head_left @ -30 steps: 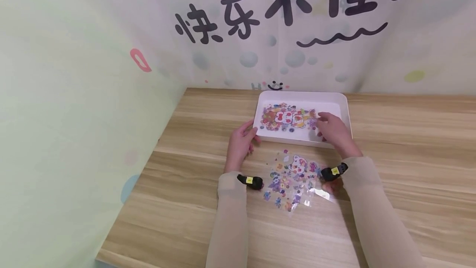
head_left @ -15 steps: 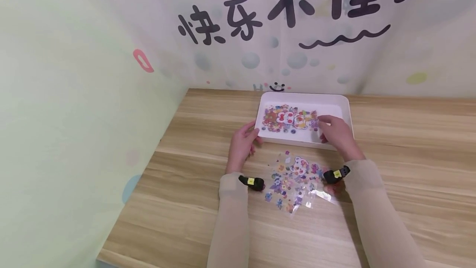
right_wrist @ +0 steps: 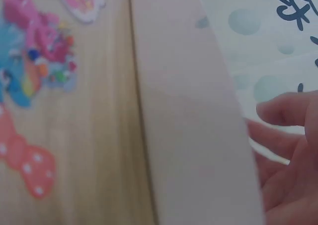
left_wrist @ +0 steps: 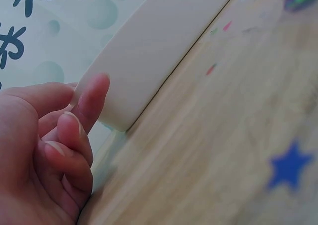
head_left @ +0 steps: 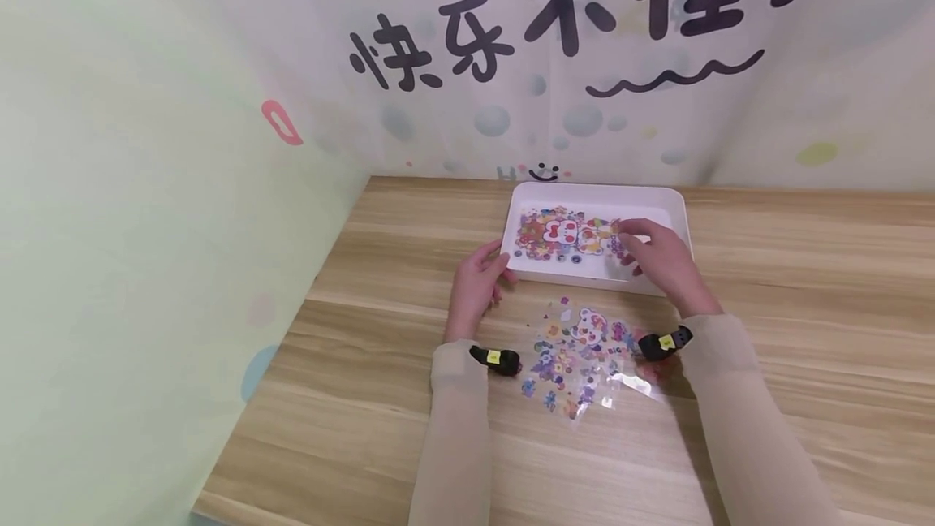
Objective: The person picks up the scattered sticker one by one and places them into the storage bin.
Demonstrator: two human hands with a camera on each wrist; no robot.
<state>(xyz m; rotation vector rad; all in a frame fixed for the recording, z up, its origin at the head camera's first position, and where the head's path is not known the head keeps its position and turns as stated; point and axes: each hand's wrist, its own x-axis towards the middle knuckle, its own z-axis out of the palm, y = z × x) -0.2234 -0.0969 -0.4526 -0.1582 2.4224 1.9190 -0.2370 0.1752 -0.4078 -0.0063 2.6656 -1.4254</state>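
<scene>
A white tray (head_left: 606, 273) stands at the back of the wooden table, with sticker sheets (head_left: 558, 232) lying inside toward its left. My left hand (head_left: 473, 286) holds the tray's front left corner; in the left wrist view the fingertips meet at the corner of its wall (left_wrist: 144, 51). Over the tray's right part is my right hand (head_left: 661, 262), its fingertips above the right end of the sticker sheets. Thumb and fingers (right_wrist: 283, 108) are apart in the right wrist view, with no object showing between them. The tray's wall hides part of the fingers there.
Clear sticker sheets (head_left: 577, 360), with a white bear and small colourful figures, lie overlapping on the table (head_left: 365, 364) in front of the tray, between the forearms. A printed cloth (head_left: 453, 120) hangs right behind the table's back edge, and a pale green wall (head_left: 146, 226) borders the left.
My right hand has shifted slightly left and up, now overlapping the right end of the sticker sheets in the tray. The left hand keeps its hold on the tray's corner.
</scene>
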